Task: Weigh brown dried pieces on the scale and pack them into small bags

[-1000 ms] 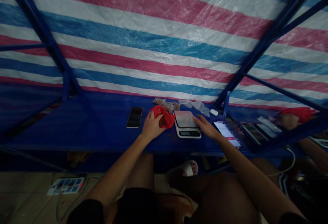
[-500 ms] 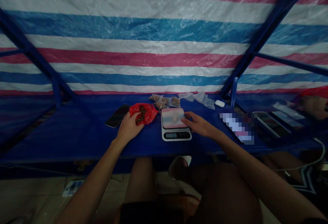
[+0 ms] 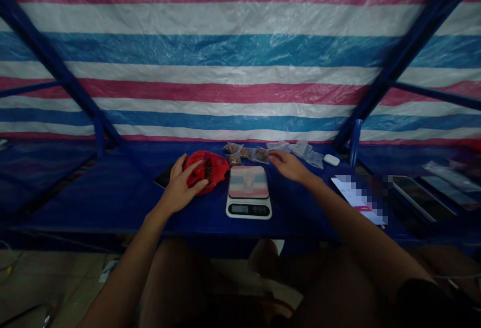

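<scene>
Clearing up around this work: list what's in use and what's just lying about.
In use:
left hand on the red bag of brown bits
right hand at the small packets
kitchen scale
clear plastic bags

Lying about:
dark phone
small white case
phone with a lit screen

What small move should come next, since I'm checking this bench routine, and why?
Probably the right hand should lift the small clear packet of brown granules onto the white digital kitchen scale: its fingers are beside that packet, and the scale's platform is bare, while the left hand is on the red plastic bag.
</scene>
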A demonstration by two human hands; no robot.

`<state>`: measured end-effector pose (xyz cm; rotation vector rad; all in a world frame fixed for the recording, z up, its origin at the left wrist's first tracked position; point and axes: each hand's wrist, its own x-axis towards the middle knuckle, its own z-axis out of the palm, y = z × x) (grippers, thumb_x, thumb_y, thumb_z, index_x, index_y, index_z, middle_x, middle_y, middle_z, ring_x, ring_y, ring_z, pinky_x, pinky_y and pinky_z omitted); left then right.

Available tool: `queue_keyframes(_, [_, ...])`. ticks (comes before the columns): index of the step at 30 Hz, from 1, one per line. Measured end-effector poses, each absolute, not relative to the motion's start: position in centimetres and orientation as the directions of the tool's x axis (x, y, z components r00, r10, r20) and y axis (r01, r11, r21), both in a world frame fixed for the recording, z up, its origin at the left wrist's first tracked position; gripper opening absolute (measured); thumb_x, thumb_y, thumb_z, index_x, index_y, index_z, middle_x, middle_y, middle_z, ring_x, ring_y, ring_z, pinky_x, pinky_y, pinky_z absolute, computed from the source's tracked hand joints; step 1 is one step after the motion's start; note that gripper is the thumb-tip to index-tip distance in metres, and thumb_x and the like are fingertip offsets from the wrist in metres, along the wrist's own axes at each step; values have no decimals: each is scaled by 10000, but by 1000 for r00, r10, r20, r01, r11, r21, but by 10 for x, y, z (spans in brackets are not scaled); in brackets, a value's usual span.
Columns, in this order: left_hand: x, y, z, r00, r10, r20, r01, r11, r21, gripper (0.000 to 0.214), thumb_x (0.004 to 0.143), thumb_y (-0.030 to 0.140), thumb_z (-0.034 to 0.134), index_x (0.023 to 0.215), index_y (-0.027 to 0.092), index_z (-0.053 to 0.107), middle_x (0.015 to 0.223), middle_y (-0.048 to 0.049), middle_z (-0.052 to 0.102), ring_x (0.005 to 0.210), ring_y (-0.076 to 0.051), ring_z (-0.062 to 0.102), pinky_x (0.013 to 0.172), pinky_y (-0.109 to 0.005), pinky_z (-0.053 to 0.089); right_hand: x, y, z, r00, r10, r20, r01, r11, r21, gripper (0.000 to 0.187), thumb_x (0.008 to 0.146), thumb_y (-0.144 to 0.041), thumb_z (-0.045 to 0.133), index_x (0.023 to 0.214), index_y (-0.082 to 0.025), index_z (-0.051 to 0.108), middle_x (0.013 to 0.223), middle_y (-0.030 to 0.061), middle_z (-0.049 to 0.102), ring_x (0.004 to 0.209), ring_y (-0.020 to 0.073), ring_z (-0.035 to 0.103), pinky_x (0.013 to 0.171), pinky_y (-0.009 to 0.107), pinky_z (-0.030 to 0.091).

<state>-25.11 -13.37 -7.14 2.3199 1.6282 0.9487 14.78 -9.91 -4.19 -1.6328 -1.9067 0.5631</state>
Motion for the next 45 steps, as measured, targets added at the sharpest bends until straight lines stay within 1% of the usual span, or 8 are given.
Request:
queue_keyframes(5, [-217, -142, -54, -32, 764, 644, 805, -362, 470, 326, 1039, 351, 530, 1205, 213, 775, 1548, -146, 555, 1496, -321, 508, 1303, -549, 386, 129, -72, -62, -196, 970, 143, 752, 242, -613, 499, 1131, -395, 386, 1292, -108, 761, 1388, 210, 747, 1303, 335, 699, 1173, 509, 483])
queue_keyframes(11, [-193, -117, -41, 116, 854, 508, 750, -410, 519, 290, 950, 183, 537, 1068, 205, 802, 1460, -140, 616, 1354, -279, 640, 1185, -474, 539, 130, -64, -59, -256, 947, 194, 713, 321, -624, 457, 1132, -428, 414, 1400, -222, 721, 1465, 75, 730, 1338, 210, 679, 1175, 372, 485])
queue_keyframes(16, [-195, -99, -24, 236, 871, 432, 793, -429, 432, 172, 908, 316, 699, 983, 191, 790, 1152, -121, 774, 1127, -290, 725, 1098, -443, 572, 188, -60, -53, 116, 953, 278, 842, 54, -536, 580, 1063, -380, 500, 1556, -81, 568, 1638, 259, 524, 1565, 394, 421, 1293, 624, 278])
queue_keyframes(24, [-191, -91, -28, 184, 883, 432, 859, -358, 367, 312, 1010, 297, 496, 1101, 200, 779, 1197, -109, 786, 1131, -285, 727, 1079, -422, 550, 210, -42, -70, 269, 963, 30, 908, -243, -342, 832, 1002, -785, 438, 1691, -318, 427, 1798, 239, 225, 1607, 579, 247, 1163, 858, 253])
queue_keyframes(34, [-212, -92, -38, 275, 944, 181, 878, -323, 353, 354, 942, 155, 530, 1146, 216, 813, 1240, -86, 815, 1154, -286, 752, 1040, -402, 573, 178, -61, -74, 85, 996, 20, 956, -76, -282, 683, 1048, -671, 454, 1606, -285, 529, 1703, 213, 453, 1583, 499, 361, 1202, 810, 261])
queue_keyframes(38, [-210, -110, -20, 162, 905, 393, 889, -307, 340, 307, 977, 214, 570, 1178, 218, 801, 1279, -97, 771, 1245, -306, 694, 1138, -429, 530, 167, -84, -51, 191, 981, 33, 953, -177, -246, 714, 1064, -537, 463, 1685, -189, 414, 1644, 251, 521, 1549, 575, 368, 1170, 863, 238])
queue_keyframes(41, [-210, -118, -8, -84, 846, 526, 934, -118, 338, 468, 956, 333, 674, 1401, 188, 694, 1444, -173, 657, 1346, -385, 619, 1175, -508, 501, 140, -97, -23, 62, 968, 245, 967, 3, -256, 647, 1063, -347, 440, 1624, -27, 460, 1569, 305, 578, 1486, 474, 499, 1226, 660, 364])
queue_keyframes(45, [-217, -111, -15, -191, 959, 207, 924, 104, 368, 709, 916, 381, 729, 1548, 122, 538, 1403, -269, 684, 1256, -458, 685, 1029, -568, 578, 64, -107, 8, -505, 772, 386, 737, 618, -272, 474, 997, -180, 463, 1394, -105, 710, 1416, 163, 736, 1341, 298, 647, 1198, 435, 450])
